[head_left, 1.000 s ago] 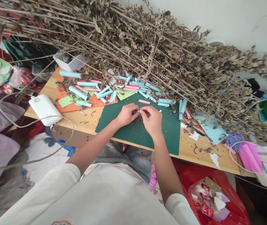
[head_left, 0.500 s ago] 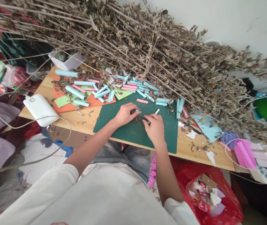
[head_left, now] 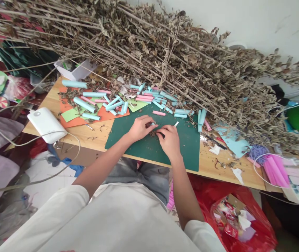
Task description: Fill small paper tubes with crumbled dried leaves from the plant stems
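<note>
— Any writing that can be read?

— Only print on the packets inside the crinkled red plastic bag (head_left: 259, 224) under the table edge, and it is too small to make out.

— What is the left hand (head_left: 140, 127) doing?

— Its fingers are curled tight, thumb and forefinger pinched on a small pale paper roll (head_left: 153, 123), held just above the flat dark green cutting mat (head_left: 186, 150).

— And the right hand (head_left: 169, 140)?

— It is just beside the left, fingers bent inward, with the tips at a thin dark sliver (head_left: 161, 134). I cannot tell whether they grip it. Brown crumbled leaf bits lie between the two hands.

— What is around them?

— A short white stick (head_left: 176, 124) and a pink paper tube (head_left: 159, 113) lie on the mat. Beyond it are scattered light blue and pink rolled paper tubes (head_left: 112, 102), some on smooth orange card sheets (head_left: 70, 120). A big heap of brittle dried stalks with shrivelled leaves (head_left: 165, 59) covers the back of the pale wooden table (head_left: 91, 135). A glossy white rounded box with a cable (head_left: 47, 124) sits at the left corner.
</note>
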Tool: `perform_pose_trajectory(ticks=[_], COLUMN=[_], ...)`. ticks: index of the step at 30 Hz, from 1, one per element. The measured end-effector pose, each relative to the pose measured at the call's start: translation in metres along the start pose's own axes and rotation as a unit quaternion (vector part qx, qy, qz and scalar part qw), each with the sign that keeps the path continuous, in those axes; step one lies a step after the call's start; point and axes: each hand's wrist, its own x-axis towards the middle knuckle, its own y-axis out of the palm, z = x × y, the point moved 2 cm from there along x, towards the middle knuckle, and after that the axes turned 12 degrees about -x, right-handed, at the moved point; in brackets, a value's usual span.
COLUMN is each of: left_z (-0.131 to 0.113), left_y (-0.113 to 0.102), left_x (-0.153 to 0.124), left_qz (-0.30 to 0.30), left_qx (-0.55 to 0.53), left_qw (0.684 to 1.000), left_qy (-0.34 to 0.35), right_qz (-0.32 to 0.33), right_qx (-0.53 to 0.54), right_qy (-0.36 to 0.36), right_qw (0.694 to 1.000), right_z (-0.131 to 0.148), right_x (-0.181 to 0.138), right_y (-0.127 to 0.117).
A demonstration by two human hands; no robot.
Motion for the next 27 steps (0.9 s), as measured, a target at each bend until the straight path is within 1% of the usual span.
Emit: perform_pose_trajectory(ticks=[2,5,7,10,13,18,23,27], left_z=[-0.001,-0.001,-0.001,-0.001,-0.002,-0.001,-0.001,-0.002], left_y=[0.0,0.0,0.0,0.0,-0.001,-0.001,-0.001,-0.001], left_x=[0.0,0.0,0.0,0.001,0.001,0.0,0.0,0.0], left_qz=[0.001,0.004,0.004,0.006,0.008,0.014,0.016,0.016], left_qx=[-0.002,-0.004,-0.004,-0.004,-0.005,-0.001,-0.004,-0.005], left_qw=[1.0,1.0,1.0,1.0,1.0,1.0,1.0,1.0], left_qy=[0.001,-0.001,-0.004,-0.004,0.004,0.003,0.003,0.003], right_qz=[-0.03,-0.081,-0.101,-0.106,-0.107,-0.106,-0.078,-0.07], right_qx=[0.051,0.138,0.174,0.194,0.183,0.128,0.102,0.083], right_qy=[0.03,0.098,0.115,0.094,0.059,-0.004,-0.017,-0.048], right_qw=[0.998,0.982,0.973,0.971,0.975,0.986,0.992,0.993], right_z=[-0.001,-0.004,-0.002,0.009,0.022,0.029,0.026,0.026], right_x=[-0.001,-0.001,0.0,0.006,0.015,0.026,0.027,0.026], right_y=[-0.001,-0.006,-0.013,-0.025,-0.032,-0.026,-0.021,-0.02])
